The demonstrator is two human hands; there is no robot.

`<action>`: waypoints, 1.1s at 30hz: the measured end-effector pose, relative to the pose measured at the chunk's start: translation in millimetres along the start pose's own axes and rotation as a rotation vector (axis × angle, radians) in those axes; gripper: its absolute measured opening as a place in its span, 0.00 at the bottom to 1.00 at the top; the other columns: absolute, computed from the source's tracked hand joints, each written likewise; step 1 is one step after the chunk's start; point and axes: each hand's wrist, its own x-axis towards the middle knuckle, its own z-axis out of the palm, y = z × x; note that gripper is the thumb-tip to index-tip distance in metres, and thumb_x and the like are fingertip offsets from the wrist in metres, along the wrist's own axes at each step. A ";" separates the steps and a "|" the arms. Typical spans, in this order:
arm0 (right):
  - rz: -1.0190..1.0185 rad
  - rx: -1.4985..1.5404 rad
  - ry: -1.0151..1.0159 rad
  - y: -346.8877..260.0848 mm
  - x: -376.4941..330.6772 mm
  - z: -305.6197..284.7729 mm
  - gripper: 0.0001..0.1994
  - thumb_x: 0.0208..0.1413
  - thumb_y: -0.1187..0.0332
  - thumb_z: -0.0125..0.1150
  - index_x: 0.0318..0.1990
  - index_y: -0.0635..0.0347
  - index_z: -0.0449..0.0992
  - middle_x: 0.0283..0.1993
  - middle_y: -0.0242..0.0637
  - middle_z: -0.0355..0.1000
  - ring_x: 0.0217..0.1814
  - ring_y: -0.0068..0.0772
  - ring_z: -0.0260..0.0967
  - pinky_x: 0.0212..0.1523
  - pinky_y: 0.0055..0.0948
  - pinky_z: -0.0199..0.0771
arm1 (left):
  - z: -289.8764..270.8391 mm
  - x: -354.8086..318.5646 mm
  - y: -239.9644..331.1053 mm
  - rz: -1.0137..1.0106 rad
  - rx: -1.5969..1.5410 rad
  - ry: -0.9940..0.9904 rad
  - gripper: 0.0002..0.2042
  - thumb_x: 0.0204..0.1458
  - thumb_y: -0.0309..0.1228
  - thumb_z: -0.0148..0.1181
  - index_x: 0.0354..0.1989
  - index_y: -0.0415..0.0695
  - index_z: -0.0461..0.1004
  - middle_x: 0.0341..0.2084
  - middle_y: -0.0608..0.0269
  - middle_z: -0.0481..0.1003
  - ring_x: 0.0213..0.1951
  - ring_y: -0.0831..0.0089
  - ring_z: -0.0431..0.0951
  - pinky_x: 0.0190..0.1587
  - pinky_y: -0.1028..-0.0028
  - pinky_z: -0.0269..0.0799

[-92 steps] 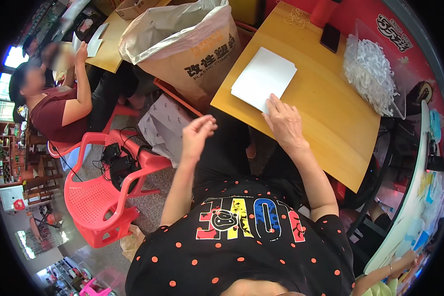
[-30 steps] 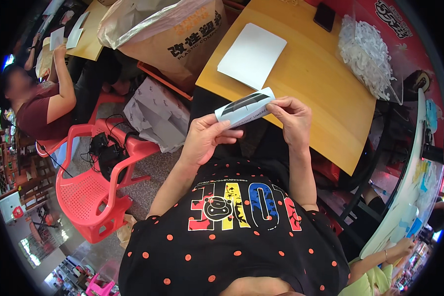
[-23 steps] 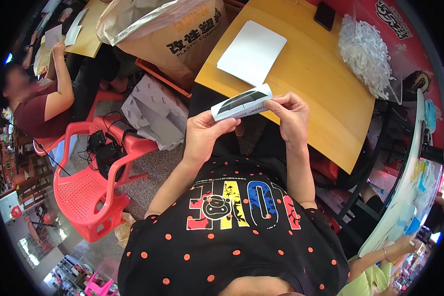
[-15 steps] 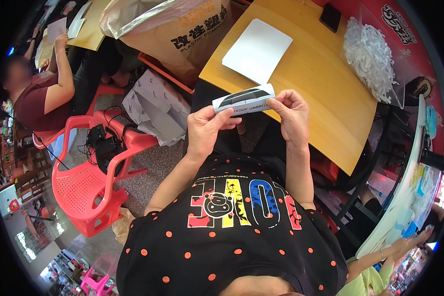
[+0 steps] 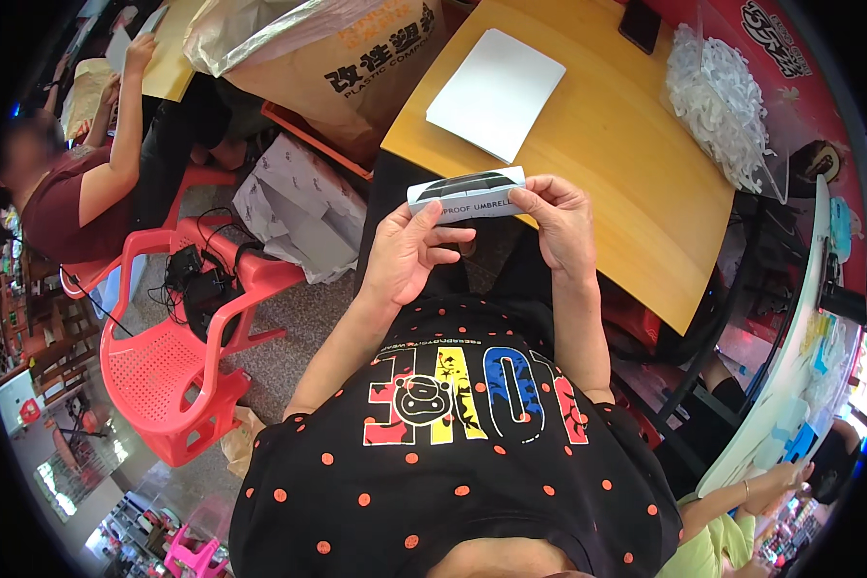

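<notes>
A printed card [image 5: 467,202], pale with a dark picture and lettering, is curled into a roll in front of my chest, just off the table's near edge. My left hand [image 5: 405,250] pinches its left end with the thumb in front, while other fingers stick out loosely below. At the right end, my right hand [image 5: 559,223] grips it between thumb and fingers. Beyond the card, a neat stack of blank white sheets [image 5: 496,94] lies on the yellow wooden table [image 5: 636,183].
A clear bin of white plastic strips [image 5: 718,111] and a dark phone [image 5: 640,24] occupy the table's far right. To the left stand a large sack [image 5: 299,58], a paper-wrapped carton [image 5: 303,207] and a red plastic chair [image 5: 164,371] bearing black cables. Another person [image 5: 82,197] sits at far left.
The curled card has shifted slightly left and turned nearer to level. My left hand's fingers have spread below it. At far left, the other person's raised hand has moved.
</notes>
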 end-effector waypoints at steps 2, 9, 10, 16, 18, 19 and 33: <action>-0.001 -0.010 0.001 0.9 0.0 -0.9 0.05 0.53 0.75 0.69 0.36 0.67 0.81 0.33 0.34 0.79 0.33 0.19 0.74 0.39 0.19 0.73 | 0.3 1.3 -2.5 -0.006 0.004 0.008 0.14 0.65 0.31 0.52 0.52 0.34 0.71 0.44 0.47 0.78 0.40 0.60 0.84 0.35 0.73 0.85; 0.021 -0.064 0.017 0.9 -1.9 3.0 0.07 0.54 0.74 0.69 0.37 0.67 0.80 0.33 0.34 0.79 0.33 0.18 0.74 0.39 0.18 0.73 | 1.4 3.3 -0.8 0.168 0.166 -0.009 0.13 0.65 0.29 0.50 0.47 0.27 0.72 0.41 0.42 0.79 0.41 0.56 0.84 0.44 0.68 0.83; 0.032 -0.086 0.014 0.5 -1.9 3.5 0.07 0.54 0.74 0.68 0.38 0.68 0.80 0.33 0.34 0.79 0.34 0.18 0.74 0.40 0.18 0.73 | 2.6 3.0 0.1 0.182 0.195 0.001 0.14 0.66 0.29 0.50 0.47 0.27 0.72 0.41 0.42 0.79 0.41 0.57 0.84 0.44 0.68 0.83; 0.191 -0.117 -0.051 -12.5 -3.8 8.9 0.10 0.56 0.72 0.66 0.43 0.69 0.80 0.31 0.29 0.77 0.27 0.10 0.66 0.29 0.13 0.63 | 3.2 3.4 -3.1 0.212 0.266 0.010 0.14 0.66 0.30 0.50 0.46 0.27 0.73 0.40 0.42 0.79 0.40 0.58 0.84 0.43 0.69 0.83; 0.200 -0.120 -0.068 -7.2 -3.6 5.4 0.10 0.56 0.72 0.65 0.43 0.69 0.81 0.30 0.26 0.76 0.24 0.07 0.61 0.24 0.12 0.57 | 4.5 3.9 -3.4 0.212 0.271 0.010 0.14 0.66 0.30 0.50 0.47 0.27 0.73 0.40 0.42 0.79 0.40 0.58 0.84 0.43 0.69 0.83; 0.184 -0.118 -0.068 -4.4 -3.5 4.9 0.10 0.56 0.72 0.65 0.43 0.69 0.81 0.29 0.25 0.75 0.23 0.06 0.58 0.22 0.11 0.53 | 5.2 4.6 -2.2 0.208 0.263 0.008 0.14 0.66 0.30 0.50 0.47 0.27 0.73 0.40 0.42 0.79 0.40 0.58 0.84 0.43 0.69 0.83; 0.141 -0.119 -0.026 0.6 -3.2 6.9 0.09 0.56 0.70 0.68 0.39 0.67 0.81 0.25 0.22 0.72 0.21 0.05 0.52 0.21 0.13 0.46 | 5.8 5.0 -1.7 0.205 0.309 0.000 0.11 0.63 0.26 0.54 0.47 0.30 0.75 0.41 0.46 0.80 0.40 0.58 0.84 0.44 0.68 0.83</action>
